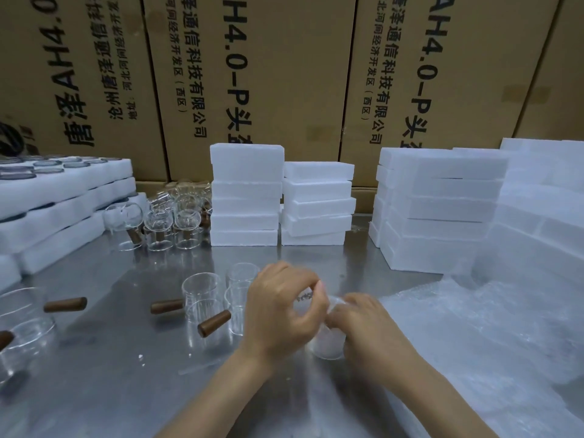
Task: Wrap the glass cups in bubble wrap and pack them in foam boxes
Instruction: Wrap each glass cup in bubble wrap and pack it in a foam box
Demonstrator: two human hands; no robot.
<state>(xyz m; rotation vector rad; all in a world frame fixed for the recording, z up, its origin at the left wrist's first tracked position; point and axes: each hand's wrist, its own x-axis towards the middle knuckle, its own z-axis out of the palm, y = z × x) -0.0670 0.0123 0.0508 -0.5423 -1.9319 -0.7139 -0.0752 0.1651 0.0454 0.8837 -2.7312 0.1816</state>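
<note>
- Both hands meet low at the middle of the metal table (104, 374): the left hand (281, 314) curls its fingers over the top of a glass cup wrapped in bubble wrap (327, 343), pinching the wrap there.
- Right hand (363, 324) grips the wrapped cup from the right side, fingers bent round it; the cup stands on the table between the two hands.
- Just left of the hands stand bare glass cups with wooden handles (205, 311), with more at the far left edge (22, 324).
- Loose bubble wrap sheets (474, 336) lie heaped to the right.
- Further back, another cluster of glass cups (167, 219) stands beside stacked white foam boxes (246, 194), with more stacks at centre (317, 203) and right (439, 203).
- Foam trays holding glassware (60, 197) are stacked at the left.
- Printed cardboard cartons (284, 74) form the back wall.
</note>
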